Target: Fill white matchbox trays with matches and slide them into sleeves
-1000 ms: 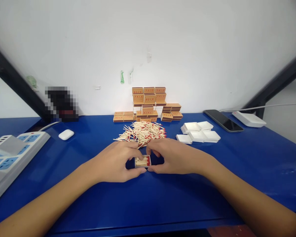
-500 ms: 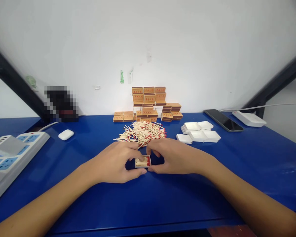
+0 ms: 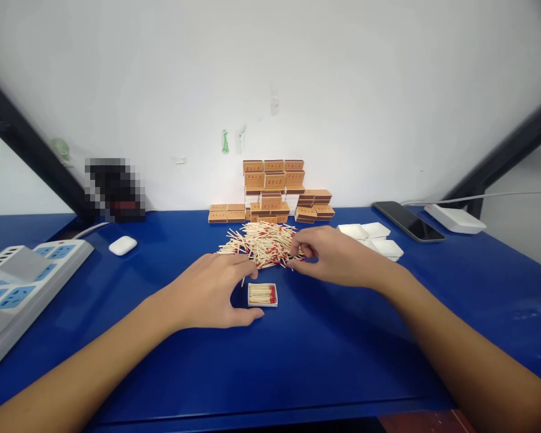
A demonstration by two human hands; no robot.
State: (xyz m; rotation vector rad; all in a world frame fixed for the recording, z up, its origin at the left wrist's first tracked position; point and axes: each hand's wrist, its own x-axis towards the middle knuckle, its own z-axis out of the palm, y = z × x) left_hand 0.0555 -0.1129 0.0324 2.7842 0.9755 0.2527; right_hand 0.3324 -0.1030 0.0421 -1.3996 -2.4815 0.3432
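Observation:
A small white matchbox tray [image 3: 262, 296] lies on the blue table, holding a layer of matches with their red heads to the right. Around its left side is my left hand [image 3: 211, 291], open, thumb below the tray and fingers above it. One stray match [image 3: 242, 281] shows by those fingertips. My right hand [image 3: 338, 255] is at the right edge of a loose pile of matches [image 3: 264, 243], its thumb and forefinger apart with match ends close to them. No match is plainly gripped in either hand.
Stacked orange matchboxes [image 3: 274, 180] stand against the wall behind the pile. Several empty white trays [image 3: 381, 248] lie to the right, partly behind my right hand, near a phone [image 3: 408, 221] and a white box [image 3: 454, 218]. On the left are an earphone case [image 3: 122, 245] and a power strip [image 3: 49, 270].
My right hand has left the tray and moved up and right to the match pile. My left hand's fingers have drawn back from the matches in the tray and opened wider.

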